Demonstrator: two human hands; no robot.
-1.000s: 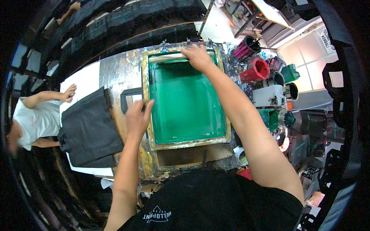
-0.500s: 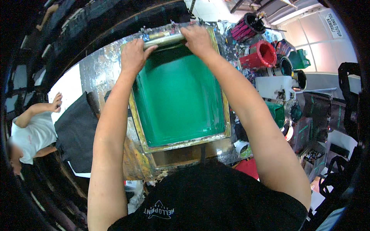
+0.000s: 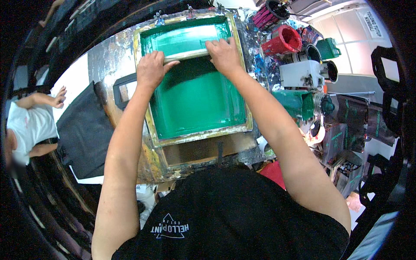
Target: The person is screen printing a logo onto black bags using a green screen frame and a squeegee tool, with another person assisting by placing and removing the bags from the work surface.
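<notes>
A wide squeegee (image 3: 187, 55) spans the inside of a framed printing screen, and both my hands grip its pale handle. My left hand (image 3: 151, 68) is closed round the left end, with the thumb lying along the bar. At the right end, the fingers of my right hand (image 3: 223, 54) curl over the top. The screen's mesh (image 3: 199, 104) is coated green, with wet, shiny green ink beyond the squeegee. A dark shadow falls just on the near side of the bar. The squeegee's blade edge is hidden. Ink-stained wood forms the screen frame (image 3: 203, 133), resting on the table.
Metal clamps (image 3: 190, 13) stand along the frame's far edge. To the right are a red ink bucket (image 3: 282, 40), a white jerrycan (image 3: 302, 73) and a green container (image 3: 294, 103). Dark fabric (image 3: 84, 134) lies left, where another person's hand (image 3: 59, 98) is raised.
Both my hands have drawn the squeegee toward me from the screen's far end, uncovering glossy green ink behind it. The whole view has also shifted a little.
</notes>
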